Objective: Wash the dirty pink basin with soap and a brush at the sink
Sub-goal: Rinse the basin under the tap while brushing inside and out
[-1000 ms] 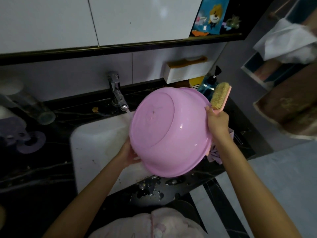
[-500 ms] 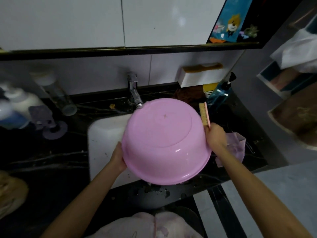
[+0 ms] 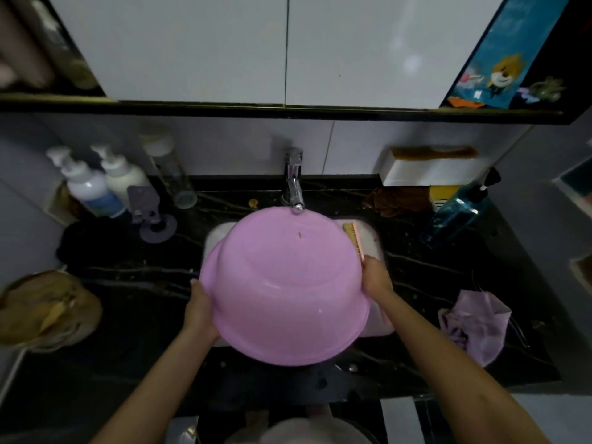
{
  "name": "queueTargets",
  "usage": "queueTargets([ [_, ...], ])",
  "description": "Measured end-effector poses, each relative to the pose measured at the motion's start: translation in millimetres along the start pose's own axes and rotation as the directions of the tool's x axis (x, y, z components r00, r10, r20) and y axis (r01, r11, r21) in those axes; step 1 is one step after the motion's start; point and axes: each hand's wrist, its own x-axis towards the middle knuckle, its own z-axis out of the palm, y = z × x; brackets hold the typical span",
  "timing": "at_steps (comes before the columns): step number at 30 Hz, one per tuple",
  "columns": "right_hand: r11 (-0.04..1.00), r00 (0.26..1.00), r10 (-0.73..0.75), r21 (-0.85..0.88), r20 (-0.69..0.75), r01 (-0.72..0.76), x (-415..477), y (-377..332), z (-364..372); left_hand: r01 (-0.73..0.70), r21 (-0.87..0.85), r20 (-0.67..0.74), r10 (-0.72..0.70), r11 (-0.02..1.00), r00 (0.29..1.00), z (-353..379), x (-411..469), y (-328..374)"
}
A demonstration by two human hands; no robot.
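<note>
The pink basin (image 3: pixel 285 290) is held upside down over the white sink (image 3: pixel 373 238), its bottom facing me, with a small brown speck near the far side. My left hand (image 3: pixel 200 307) grips its left rim. My right hand (image 3: pixel 374 277) is at the right rim and holds a pink-backed brush (image 3: pixel 354 238) with tan bristles pointing left against the basin's side. The chrome tap (image 3: pixel 294 184) stands just behind the basin; the basin's far edge sits under its spout. Most of the sink is hidden by the basin.
On the black marbled counter stand two white pump bottles (image 3: pixel 96 184) and a clear tumbler (image 3: pixel 174 177) at back left, a blue soap dispenser (image 3: pixel 458 209) and brown cloth (image 3: pixel 397 200) at back right, a lilac cloth (image 3: pixel 477 325) at right, and a tan bag (image 3: pixel 45 309) at far left.
The basin has turned from tilted on its side to bottom-up and lowered over the sink. The brush has gone from raised above the rim to lying along the basin's right side.
</note>
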Motion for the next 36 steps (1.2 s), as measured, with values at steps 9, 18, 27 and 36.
queueTargets([
  [9, 0.980, 0.929, -0.199, 0.038, 0.314, 0.197, 54, -19, 30, -0.181, -0.053, -0.310, 0.156, 0.982, 0.938, 3, -58, 5],
  [18, 0.948, 0.812, -0.287, 0.031, 0.508, 0.316, 77, -49, 41, -0.368, -0.137, -0.453, 0.272, 0.920, 0.849, 20, -105, -7],
  [27, 0.970, 0.823, -0.171, -0.054, 0.541, 0.237, 75, -45, 31, -0.426, -0.231, -0.437, 0.297, 0.875, 0.849, 43, -124, -2],
  [36, 0.801, 0.822, -0.308, -0.336, 0.479, 0.496, 57, -31, -34, -0.435, -0.321, -0.303, 0.344, 0.841, 0.889, 53, -143, 39],
])
